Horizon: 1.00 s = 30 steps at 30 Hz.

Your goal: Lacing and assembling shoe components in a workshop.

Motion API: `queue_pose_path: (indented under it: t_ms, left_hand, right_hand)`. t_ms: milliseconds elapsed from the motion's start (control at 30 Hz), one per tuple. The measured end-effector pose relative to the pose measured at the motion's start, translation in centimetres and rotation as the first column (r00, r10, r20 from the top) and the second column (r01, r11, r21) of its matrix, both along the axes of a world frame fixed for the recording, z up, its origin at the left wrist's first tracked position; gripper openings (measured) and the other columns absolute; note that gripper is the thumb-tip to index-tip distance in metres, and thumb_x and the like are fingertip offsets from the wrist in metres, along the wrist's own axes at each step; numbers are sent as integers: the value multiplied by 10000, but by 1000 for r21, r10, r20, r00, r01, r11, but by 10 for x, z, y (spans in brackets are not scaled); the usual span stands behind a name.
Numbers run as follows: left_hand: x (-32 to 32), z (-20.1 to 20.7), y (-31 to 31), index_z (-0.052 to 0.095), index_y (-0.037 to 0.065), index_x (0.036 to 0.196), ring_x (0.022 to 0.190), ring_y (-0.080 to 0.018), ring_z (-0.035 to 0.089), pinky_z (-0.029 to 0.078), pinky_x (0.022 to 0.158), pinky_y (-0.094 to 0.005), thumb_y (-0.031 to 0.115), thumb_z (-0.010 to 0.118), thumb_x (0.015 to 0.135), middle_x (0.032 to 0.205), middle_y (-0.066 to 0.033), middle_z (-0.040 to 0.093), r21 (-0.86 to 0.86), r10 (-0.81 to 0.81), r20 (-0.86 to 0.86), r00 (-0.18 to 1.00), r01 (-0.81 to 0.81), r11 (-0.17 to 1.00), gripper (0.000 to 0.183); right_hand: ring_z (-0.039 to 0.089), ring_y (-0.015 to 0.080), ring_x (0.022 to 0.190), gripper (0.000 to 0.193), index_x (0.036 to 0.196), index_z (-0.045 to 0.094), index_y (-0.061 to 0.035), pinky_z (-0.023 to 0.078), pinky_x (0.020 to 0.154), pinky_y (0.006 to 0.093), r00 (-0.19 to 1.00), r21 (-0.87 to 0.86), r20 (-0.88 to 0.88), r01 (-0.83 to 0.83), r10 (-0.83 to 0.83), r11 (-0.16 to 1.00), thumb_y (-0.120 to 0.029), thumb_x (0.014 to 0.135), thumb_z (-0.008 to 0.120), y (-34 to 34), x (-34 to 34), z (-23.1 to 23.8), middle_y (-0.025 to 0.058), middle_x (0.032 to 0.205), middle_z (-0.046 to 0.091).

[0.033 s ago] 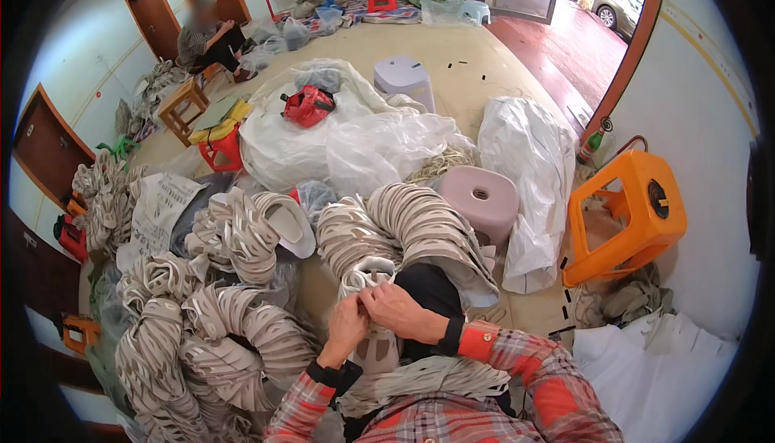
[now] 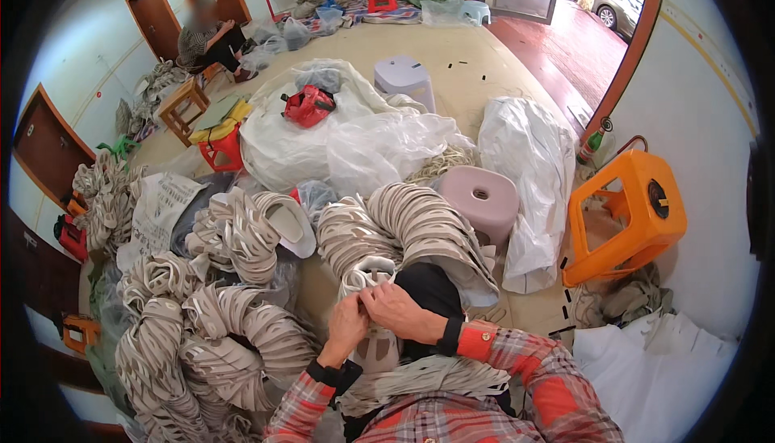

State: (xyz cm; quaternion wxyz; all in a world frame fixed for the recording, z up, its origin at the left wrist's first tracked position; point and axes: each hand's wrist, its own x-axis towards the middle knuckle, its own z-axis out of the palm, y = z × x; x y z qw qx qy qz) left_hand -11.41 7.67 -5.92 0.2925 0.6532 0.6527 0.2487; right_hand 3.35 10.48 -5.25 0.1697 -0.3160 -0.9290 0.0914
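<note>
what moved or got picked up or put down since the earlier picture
Nothing visibly changed. The left hand and right hand are still together at the pale cut-out piece. The curved stack beyond them, the orange stool and the seated person all look as they were.

Both hands in, bare, brought together in front of the torso (image 2: 436, 419), fingertips touching or nearly so. Left hand (image 2: 347, 323) upright, fingers curled in toward the right one. Right hand (image 2: 404, 312) lies flatter, back up, fingers bent and aimed left. Grip hard to tell, finger undersides hidden. Left forearm (image 2: 300, 407) slants steeply up from the lower edge; right forearm (image 2: 517, 348) comes in from lower right, longer in view, elbow bent. Both in red-and-grey plaid sleeves, dark bands at both wrists.
</note>
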Motion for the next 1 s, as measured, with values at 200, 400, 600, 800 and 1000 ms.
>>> queue_pose_path:
  t_ms: [200, 400, 600, 800, 1000]
  left_hand:
    - [-5, 14, -1, 615, 13, 871, 774, -382, 593, 460, 644, -433, 157, 556, 786, 797, -206, 619, 20, -22, 99, 995, 20, 1000, 177]
    - [-48, 77, -3, 635, 24, 798, 645, -260, 575, 443, 641, -343, 210, 599, 803, 685, -109, 604, -373, -270, 69, 960, 276, 886, 189]
    - [-34, 109, -13, 633, 47, 715, 847, -196, 540, 355, 773, -329, 146, 668, 757, 773, -20, 595, 126, -577, 462, 673, 595, 794, 112]
    - [-56, 116, -17, 662, 86, 742, 818, -203, 472, 320, 724, -327, 169, 692, 730, 789, -1, 579, 65, -547, 122, 828, 543, 837, 88]
    - [-49, 111, -12, 679, 98, 809, 791, -185, 450, 296, 736, -314, 162, 704, 715, 747, -4, 556, 153, -484, -30, 874, 483, 862, 116]
  right_hand:
    - [534, 260, 730, 241, 884, 489, 6, 424, 617, 350, 992, 30, 8, 129, -129, 991, -59, 672, 585, -7, 18, 12, 123, 750, 517]
    - [492, 352, 832, 222, 895, 493, -3, 401, 717, 407, 921, -179, 190, 372, -339, 911, -1, 676, 531, -40, 232, 48, 167, 845, 505]
    - [525, 352, 778, 153, 870, 504, -18, 427, 659, 434, 931, -240, 266, 317, -252, 918, -65, 730, 545, -76, 216, 1, 181, 794, 523]
    - [576, 161, 444, 272, 860, 579, -5, 453, 393, 287, 931, -897, 61, 210, -360, 390, -264, 884, 499, 19, 57, 40, 95, 602, 609]
    - [549, 129, 399, 282, 747, 562, -6, 388, 318, 250, 967, -933, 139, 201, -215, 299, -253, 875, 519, 29, 61, 40, 59, 535, 580]
